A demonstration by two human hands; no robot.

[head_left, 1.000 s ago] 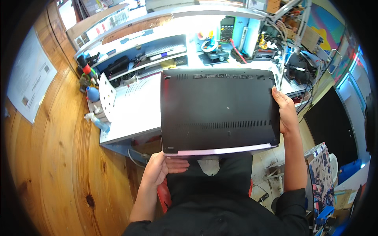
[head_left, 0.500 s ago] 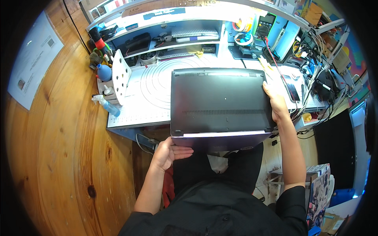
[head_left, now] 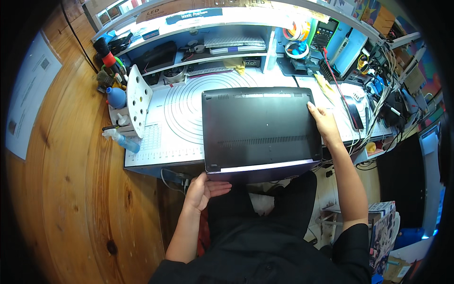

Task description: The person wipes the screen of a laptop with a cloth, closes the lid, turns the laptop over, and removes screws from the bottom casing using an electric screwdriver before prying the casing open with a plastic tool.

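Note:
A black laptop [head_left: 265,120] is held at the near edge of the workbench, its vented underside facing up. Its lid hangs open, angled down toward my lap. My right hand [head_left: 324,124] grips the right side of the base, thumb on top and the other fingers hidden beneath. At the near left corner, my left hand [head_left: 202,191] supports the laptop by the hinge and lid, its fingers stretched under the lid and its thumb at the edge.
A white mat [head_left: 182,111] printed with circles covers the bench. On the left stand a perforated white organizer [head_left: 137,102], a blue air blower [head_left: 116,97] and a spray bottle [head_left: 124,141]. To the right lie a phone [head_left: 353,113] and tangled cables [head_left: 380,106], below a multimeter [head_left: 325,34].
The view has shifted slightly. The laptop sits a little lower and further left in the picture, with both hands keeping their hold. My right hand's grip looks much the same.

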